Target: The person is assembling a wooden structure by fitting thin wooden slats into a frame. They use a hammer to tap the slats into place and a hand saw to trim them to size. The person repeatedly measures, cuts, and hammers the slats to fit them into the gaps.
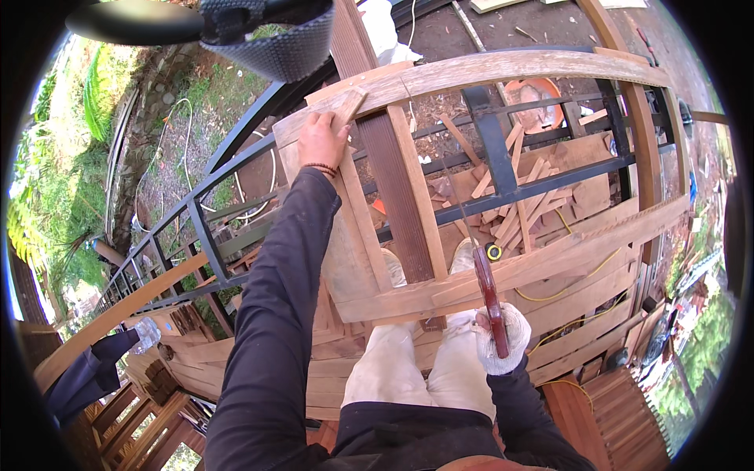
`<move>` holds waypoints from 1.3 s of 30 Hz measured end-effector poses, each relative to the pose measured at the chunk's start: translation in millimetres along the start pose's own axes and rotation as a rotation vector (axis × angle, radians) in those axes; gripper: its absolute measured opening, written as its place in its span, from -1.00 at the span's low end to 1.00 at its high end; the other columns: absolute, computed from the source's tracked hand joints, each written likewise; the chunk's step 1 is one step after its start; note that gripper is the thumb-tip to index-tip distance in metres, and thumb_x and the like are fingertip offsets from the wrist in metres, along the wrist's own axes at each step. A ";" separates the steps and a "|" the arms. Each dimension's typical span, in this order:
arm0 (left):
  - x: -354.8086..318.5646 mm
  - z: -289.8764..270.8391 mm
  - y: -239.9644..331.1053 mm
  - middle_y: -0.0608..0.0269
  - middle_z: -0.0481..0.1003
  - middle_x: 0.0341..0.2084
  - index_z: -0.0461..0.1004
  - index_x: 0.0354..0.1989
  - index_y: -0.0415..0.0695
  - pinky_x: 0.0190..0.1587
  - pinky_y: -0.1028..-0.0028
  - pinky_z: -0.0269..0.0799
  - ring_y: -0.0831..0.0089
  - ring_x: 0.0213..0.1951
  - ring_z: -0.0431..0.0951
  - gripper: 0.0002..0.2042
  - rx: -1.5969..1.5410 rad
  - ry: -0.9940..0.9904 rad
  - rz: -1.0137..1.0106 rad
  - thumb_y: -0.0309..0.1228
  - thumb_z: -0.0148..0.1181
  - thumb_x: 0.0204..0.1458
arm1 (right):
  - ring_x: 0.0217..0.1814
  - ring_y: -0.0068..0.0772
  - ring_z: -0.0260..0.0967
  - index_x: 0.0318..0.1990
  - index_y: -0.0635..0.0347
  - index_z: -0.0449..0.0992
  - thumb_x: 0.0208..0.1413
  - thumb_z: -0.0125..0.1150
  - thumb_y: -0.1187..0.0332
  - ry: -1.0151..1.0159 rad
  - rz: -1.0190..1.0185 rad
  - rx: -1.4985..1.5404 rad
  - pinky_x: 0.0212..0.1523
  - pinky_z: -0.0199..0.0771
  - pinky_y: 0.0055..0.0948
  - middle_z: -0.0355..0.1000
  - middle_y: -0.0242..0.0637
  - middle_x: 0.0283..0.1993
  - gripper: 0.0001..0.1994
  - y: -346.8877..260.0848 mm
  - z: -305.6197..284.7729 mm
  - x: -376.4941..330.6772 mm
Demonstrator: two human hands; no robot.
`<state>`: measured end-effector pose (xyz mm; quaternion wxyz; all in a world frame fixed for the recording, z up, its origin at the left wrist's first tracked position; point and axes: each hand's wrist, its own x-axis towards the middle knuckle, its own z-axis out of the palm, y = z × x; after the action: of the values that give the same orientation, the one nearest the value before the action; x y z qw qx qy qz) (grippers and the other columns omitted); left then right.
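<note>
My left hand point(320, 143) is bare, with a beaded bracelet at the wrist. Its fingers close on a short wooden block point(350, 106) at the upper left corner of a wooden frame point(503, 72). In a white glove, my right hand point(504, 339) grips the reddish-brown handle point(488, 294) of a handsaw. The saw's thin blade point(454, 184), seen nearly edge-on, points away from me across the frame, its far end near the curved top rail. A dark brown post point(393, 180) shows within the frame near its left side.
Wood offcuts point(528, 196) lie heaped beyond the frame, beside a yellow-and-black tape measure point(493, 252). An orange bucket point(534, 102) stands farther off. Black metal railing point(206, 235) runs to the left. A yellow cord point(573, 286) crosses the planks on the right. My feet are beneath the frame.
</note>
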<state>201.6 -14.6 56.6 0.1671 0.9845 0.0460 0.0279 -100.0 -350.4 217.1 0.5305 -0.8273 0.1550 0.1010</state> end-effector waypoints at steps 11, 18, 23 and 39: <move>54.5 0.6 20.3 0.07 0.59 -0.01 0.67 0.05 -0.11 0.20 0.19 0.49 0.04 0.08 0.58 -0.56 -0.006 -0.209 0.207 -0.21 0.51 0.00 | -0.38 -0.16 0.50 -0.28 0.23 0.60 0.05 0.47 0.50 0.022 -0.100 -0.020 -0.27 0.50 -0.26 0.52 -0.22 -0.40 -0.87 21.4 -14.3 14.7; 53.2 25.6 40.0 0.06 0.58 -0.05 0.67 0.05 -0.13 0.20 0.16 0.46 0.04 0.08 0.54 -0.54 -0.108 -0.026 0.277 -0.16 0.52 0.01 | -0.35 0.06 0.49 -0.28 0.17 0.64 0.01 0.53 0.43 -0.007 -0.194 -0.073 -0.30 0.49 -0.11 0.50 -0.14 -0.39 -0.84 28.0 -11.1 33.7; 60.6 43.4 45.7 0.07 0.57 -0.08 0.68 0.01 -0.12 0.19 0.15 0.44 0.05 0.07 0.51 -0.57 -0.134 0.000 0.253 -0.16 0.52 0.00 | -0.37 0.07 0.49 -0.30 0.17 0.63 -0.03 0.54 0.47 -0.041 -0.183 -0.023 -0.31 0.50 -0.12 0.50 -0.15 -0.41 -0.83 26.5 -10.6 45.1; 59.7 41.4 46.0 0.10 0.57 -0.08 0.67 0.04 -0.12 0.16 0.21 0.50 0.13 0.05 0.57 -0.55 -0.214 -0.026 0.194 -0.15 0.52 0.02 | -0.40 0.03 0.51 -0.32 0.17 0.62 -0.07 0.53 0.49 -0.081 -0.312 0.011 -0.36 0.51 -0.14 0.50 -0.17 -0.41 -0.82 25.3 -14.4 67.2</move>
<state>267.5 -65.4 35.3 0.2681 0.9612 -0.0547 0.0359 -46.5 -383.4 179.4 0.5501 -0.8336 0.0035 0.0496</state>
